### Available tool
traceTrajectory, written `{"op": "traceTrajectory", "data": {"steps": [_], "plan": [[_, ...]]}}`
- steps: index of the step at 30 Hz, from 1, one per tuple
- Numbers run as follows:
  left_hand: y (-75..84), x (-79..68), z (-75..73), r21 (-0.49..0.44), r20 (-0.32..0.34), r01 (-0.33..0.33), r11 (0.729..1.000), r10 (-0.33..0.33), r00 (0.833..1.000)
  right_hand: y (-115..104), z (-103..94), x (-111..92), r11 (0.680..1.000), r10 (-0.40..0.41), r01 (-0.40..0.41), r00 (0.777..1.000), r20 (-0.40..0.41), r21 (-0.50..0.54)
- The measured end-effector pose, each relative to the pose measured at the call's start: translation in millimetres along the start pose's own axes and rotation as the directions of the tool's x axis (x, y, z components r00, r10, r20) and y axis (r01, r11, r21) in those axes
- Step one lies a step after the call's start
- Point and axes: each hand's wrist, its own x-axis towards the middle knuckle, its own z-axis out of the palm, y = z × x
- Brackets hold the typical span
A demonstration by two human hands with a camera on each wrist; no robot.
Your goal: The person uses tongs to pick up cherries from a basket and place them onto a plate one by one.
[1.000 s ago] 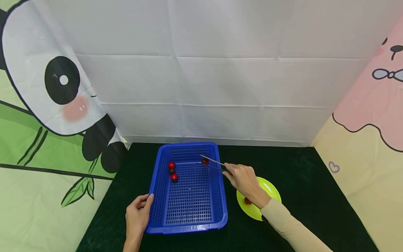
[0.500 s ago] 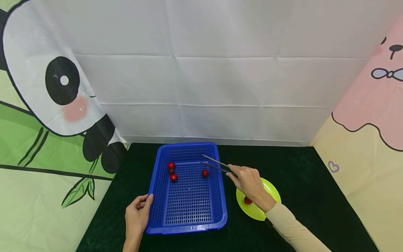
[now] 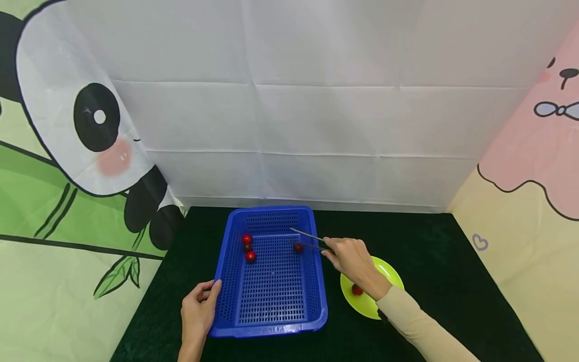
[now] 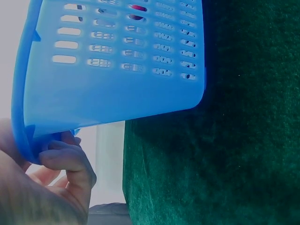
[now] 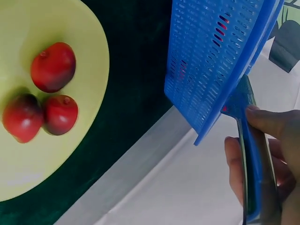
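My right grip pinches the tongs between thumb and fingers, the two arms of the tongs spread over the inside of the blue basket. The near tomato lies in there by the right wall, to the left of my right grip and slightly higher in the frame. The lower arm of the tongs crosses right at it; I can't tell whether they touch. From my fingers the tongs point left and a little up; the tomato looks round, with no clear long axis. My left grip, farther from it, pinches the basket's left rim, lower left of centre. Three other tomatoes sit upper left in the basket, three more on the yellow-green plate, lower right. I can read no brand, label or writing.
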Motion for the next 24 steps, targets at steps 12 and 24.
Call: {"op": "traceTrajectory", "data": {"steps": [12,24], "plan": [[2.7,-2.3,-1.0,-0.012,0.009,0.006,1.000,-0.006,1.000,-11,4.4,22,0.996,-0.029,0.038,0.993,0.114,-0.075],[3.7,-2.4,-1.4,-0.011,0.008,0.011,1.000,-0.011,1.000,-29,14.3,45,0.980,-0.038,0.078,0.976,0.215,-0.181]]}}
